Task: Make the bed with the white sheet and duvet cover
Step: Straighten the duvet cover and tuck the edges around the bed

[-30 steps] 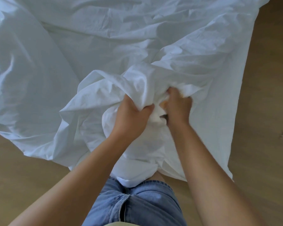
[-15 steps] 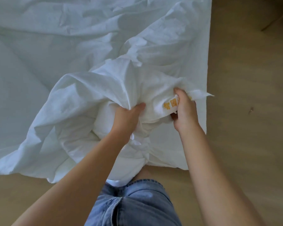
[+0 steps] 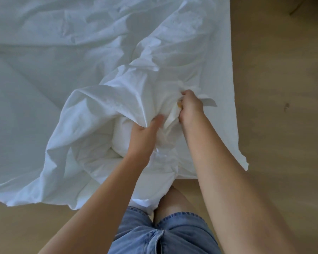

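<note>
A large white duvet cover lies spread and wrinkled over the wooden floor, filling the upper left of the head view. Its near part is bunched into a raised fold. My left hand grips this bunched white fabric from below, thumb over the fold. My right hand pinches an edge of the cloth just to the right, where a small yellow-marked label peeks out. The two hands are a hand's width apart. Fingers of both are partly buried in the cloth.
Light wooden floor runs along the right side and the bottom left. My knee and blue denim shorts sit at the bottom centre, touching the cloth's near edge. A small dark mark is on the floor at right.
The view has shifted, so the cloth sits further left. My right hand has closed over the yellow label, hiding most of it. My left hand keeps its grip on the bunched fold.
</note>
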A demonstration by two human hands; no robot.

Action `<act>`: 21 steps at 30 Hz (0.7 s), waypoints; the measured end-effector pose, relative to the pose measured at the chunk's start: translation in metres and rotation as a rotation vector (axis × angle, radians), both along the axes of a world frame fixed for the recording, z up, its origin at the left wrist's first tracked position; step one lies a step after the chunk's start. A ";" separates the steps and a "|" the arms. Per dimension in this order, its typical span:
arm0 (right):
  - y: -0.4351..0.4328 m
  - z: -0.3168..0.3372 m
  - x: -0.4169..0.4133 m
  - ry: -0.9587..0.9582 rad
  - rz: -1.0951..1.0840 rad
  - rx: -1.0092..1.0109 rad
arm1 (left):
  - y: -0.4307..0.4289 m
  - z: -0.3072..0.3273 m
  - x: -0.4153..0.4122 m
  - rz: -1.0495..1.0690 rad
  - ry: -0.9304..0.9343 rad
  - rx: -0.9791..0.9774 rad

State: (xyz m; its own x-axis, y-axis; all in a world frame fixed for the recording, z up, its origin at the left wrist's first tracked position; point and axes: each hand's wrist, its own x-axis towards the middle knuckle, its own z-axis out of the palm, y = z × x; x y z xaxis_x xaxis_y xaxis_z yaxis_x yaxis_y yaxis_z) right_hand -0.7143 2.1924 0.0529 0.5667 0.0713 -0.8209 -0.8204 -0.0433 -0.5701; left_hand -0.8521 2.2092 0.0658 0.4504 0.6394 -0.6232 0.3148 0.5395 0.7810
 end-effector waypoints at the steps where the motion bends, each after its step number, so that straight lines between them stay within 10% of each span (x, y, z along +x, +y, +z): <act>1: -0.001 0.008 0.004 -0.034 -0.090 0.060 | 0.000 0.006 0.001 0.009 -0.065 -0.018; 7: -0.050 0.057 0.044 -0.131 -0.324 0.290 | -0.029 0.032 0.033 0.160 -0.335 -0.120; 14: -0.192 0.057 0.124 -0.324 -0.112 0.314 | -0.160 -0.001 0.079 0.590 -0.049 -0.281; 21: -0.311 -0.004 0.097 -0.070 0.148 0.008 | -0.248 -0.032 0.098 0.696 -0.238 -0.491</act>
State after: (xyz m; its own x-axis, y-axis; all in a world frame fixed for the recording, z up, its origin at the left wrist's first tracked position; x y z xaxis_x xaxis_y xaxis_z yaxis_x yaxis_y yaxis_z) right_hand -0.6173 1.8818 0.0492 0.6056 0.1645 -0.7786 -0.7634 -0.1563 -0.6268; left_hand -0.7544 1.9609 0.0337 0.2114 0.5015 -0.8389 -0.3518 0.8398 0.4134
